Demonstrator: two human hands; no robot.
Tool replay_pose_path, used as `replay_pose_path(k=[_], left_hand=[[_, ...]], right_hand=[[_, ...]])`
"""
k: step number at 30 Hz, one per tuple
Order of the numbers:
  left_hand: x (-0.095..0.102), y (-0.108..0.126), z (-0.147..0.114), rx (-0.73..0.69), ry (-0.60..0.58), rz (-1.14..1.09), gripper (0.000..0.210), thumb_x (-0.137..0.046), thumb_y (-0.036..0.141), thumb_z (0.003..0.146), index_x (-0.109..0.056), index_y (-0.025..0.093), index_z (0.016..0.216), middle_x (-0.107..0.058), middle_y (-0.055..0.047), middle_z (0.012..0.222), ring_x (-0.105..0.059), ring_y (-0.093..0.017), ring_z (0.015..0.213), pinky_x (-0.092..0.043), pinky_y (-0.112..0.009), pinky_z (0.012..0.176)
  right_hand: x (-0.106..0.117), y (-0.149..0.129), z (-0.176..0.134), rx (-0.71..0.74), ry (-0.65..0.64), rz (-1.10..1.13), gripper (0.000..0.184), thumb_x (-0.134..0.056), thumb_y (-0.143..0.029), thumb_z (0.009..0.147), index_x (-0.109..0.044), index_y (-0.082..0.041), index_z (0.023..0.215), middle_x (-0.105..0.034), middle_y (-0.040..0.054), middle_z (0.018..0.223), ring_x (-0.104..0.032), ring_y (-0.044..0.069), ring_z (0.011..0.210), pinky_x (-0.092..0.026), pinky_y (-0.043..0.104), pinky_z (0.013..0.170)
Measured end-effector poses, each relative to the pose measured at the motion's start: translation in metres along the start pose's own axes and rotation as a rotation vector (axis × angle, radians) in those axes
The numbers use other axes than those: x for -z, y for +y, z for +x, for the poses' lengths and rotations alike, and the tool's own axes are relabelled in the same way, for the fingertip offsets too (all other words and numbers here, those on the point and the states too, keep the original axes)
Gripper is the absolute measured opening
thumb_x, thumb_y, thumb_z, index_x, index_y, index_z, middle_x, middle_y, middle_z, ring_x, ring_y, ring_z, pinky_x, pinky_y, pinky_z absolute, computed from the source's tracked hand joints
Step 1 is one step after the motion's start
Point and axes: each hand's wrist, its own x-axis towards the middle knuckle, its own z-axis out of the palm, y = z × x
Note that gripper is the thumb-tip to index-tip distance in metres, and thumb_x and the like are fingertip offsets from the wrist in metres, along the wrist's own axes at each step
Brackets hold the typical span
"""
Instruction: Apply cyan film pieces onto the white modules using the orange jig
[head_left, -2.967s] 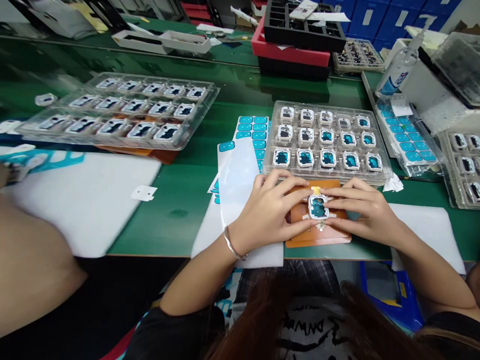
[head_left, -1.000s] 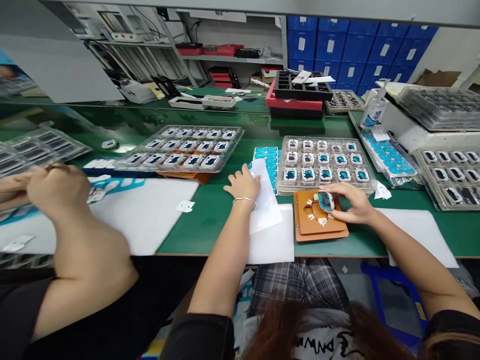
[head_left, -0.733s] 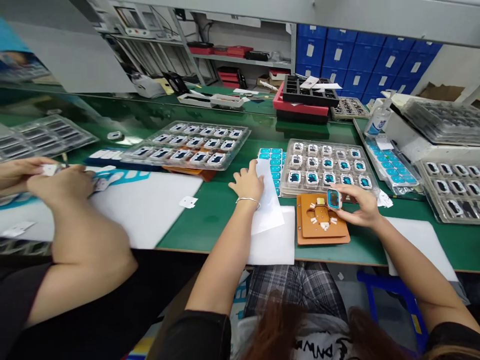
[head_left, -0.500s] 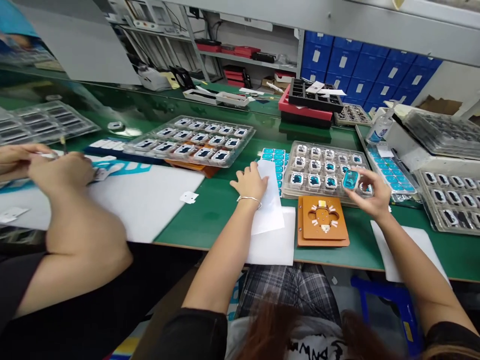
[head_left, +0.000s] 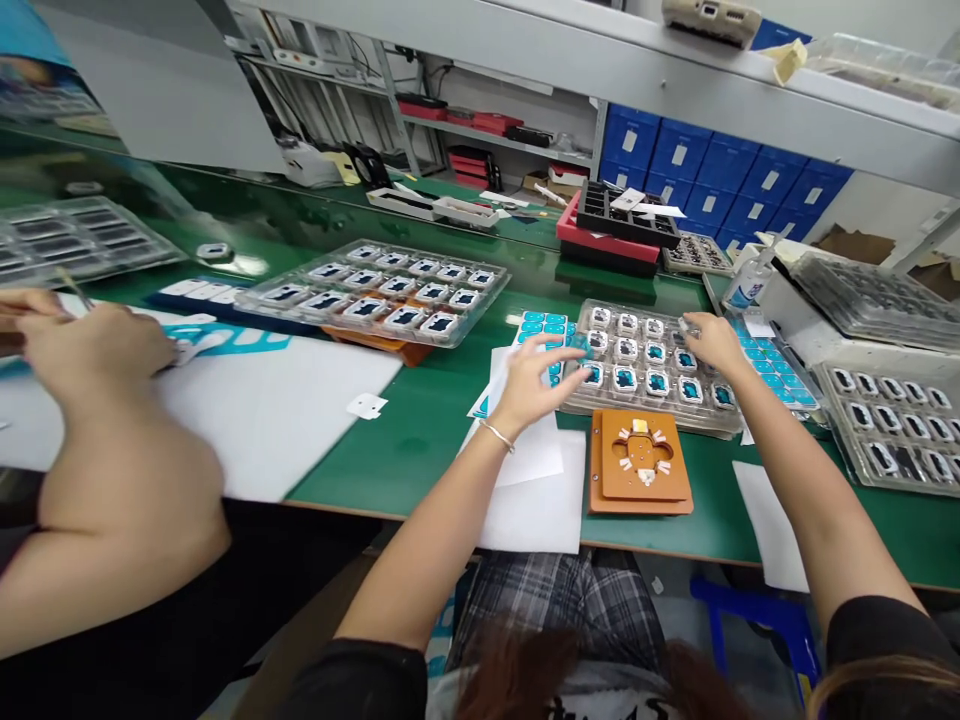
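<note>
My right hand (head_left: 709, 340) reaches over the clear tray (head_left: 739, 425) of small white square parts with teal centres. Its fingertips close on one part (head_left: 684, 326) in the tray's back row. My left hand (head_left: 534, 378), with a bracelet on the wrist, hovers above the teal sticker sheet (head_left: 541, 322) by the tray's left edge. A small teal sticker (head_left: 577, 343) seems pinched at its fingertips. The orange fixture (head_left: 641, 462) lies in front of the tray with its recess bare. Neither hand touches it.
A co-worker's arm and hands (head_left: 90, 350) work at the left over a white sheet (head_left: 285, 410). A second part tray (head_left: 390, 290) stands behind it, and more trays (head_left: 892, 430) at the right. Red and black bins (head_left: 611, 225) and a pump bottle (head_left: 746, 280) stand at the back.
My right hand lifted the teal-centred part off the orange fixture and carried it to the tray's back row. My left hand left the white backing sheet and rose toward the tray. The view tilted up.
</note>
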Motion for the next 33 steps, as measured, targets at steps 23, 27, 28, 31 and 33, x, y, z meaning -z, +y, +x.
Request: replay_pose_path(k=[23, 27, 28, 31, 33], left_hand=[[-0.013, 0.033, -0.022, -0.599, -0.501, -0.156, 0.030, -0.062, 0.052, 0.088, -0.074, 0.029, 0.104, -0.064, -0.003, 0.130, -0.041, -0.030, 0.124, -0.028, -0.050, 0.103], [-0.013, 0.032, -0.023, -0.583, -0.483, -0.185, 0.030, -0.063, 0.052, 0.088, -0.074, 0.028, 0.103, -0.065, -0.003, 0.127, -0.043, -0.029, 0.122, -0.028, -0.050, 0.103], [-0.013, 0.032, -0.023, -0.580, -0.488, -0.192, 0.031, -0.063, 0.053, 0.088, -0.074, 0.029, 0.104, -0.065, -0.002, 0.127, -0.043, -0.029, 0.122, -0.027, -0.050, 0.103], [-0.012, 0.033, -0.023, -0.571, -0.524, -0.185, 0.034, -0.061, 0.055, 0.089, -0.071, 0.033, 0.112, -0.065, -0.002, 0.127, -0.043, -0.029, 0.122, -0.026, -0.049, 0.102], [-0.011, 0.034, -0.022, -0.579, -0.538, -0.171, 0.035, -0.061, 0.055, 0.089, -0.070, 0.033, 0.114, -0.066, -0.002, 0.125, -0.044, -0.029, 0.121, -0.026, -0.049, 0.101]], right_hand=[[-0.016, -0.024, 0.006, 0.141, -0.153, 0.042, 0.035, -0.046, -0.011, 0.075, -0.073, -0.021, 0.095, -0.069, 0.0052, 0.119, -0.058, 0.025, 0.113, -0.040, 0.040, 0.103], [-0.025, -0.037, 0.002, 0.181, -0.243, -0.030, 0.036, -0.047, -0.016, 0.081, -0.069, -0.023, 0.109, -0.071, 0.0090, 0.109, -0.054, 0.032, 0.110, -0.042, 0.050, 0.094], [-0.026, -0.039, 0.001, 0.176, -0.247, -0.048, 0.036, -0.047, -0.017, 0.082, -0.068, -0.023, 0.111, -0.071, 0.0108, 0.107, -0.052, 0.034, 0.111, -0.042, 0.051, 0.092], [-0.026, -0.042, 0.000, 0.159, -0.240, -0.088, 0.032, -0.048, -0.019, 0.082, -0.066, -0.021, 0.110, -0.070, 0.0146, 0.106, -0.049, 0.037, 0.112, -0.039, 0.055, 0.093], [-0.025, -0.043, 0.001, 0.150, -0.236, -0.092, 0.030, -0.050, -0.020, 0.081, -0.065, -0.021, 0.106, -0.070, 0.0149, 0.105, -0.049, 0.038, 0.111, -0.038, 0.055, 0.093]])
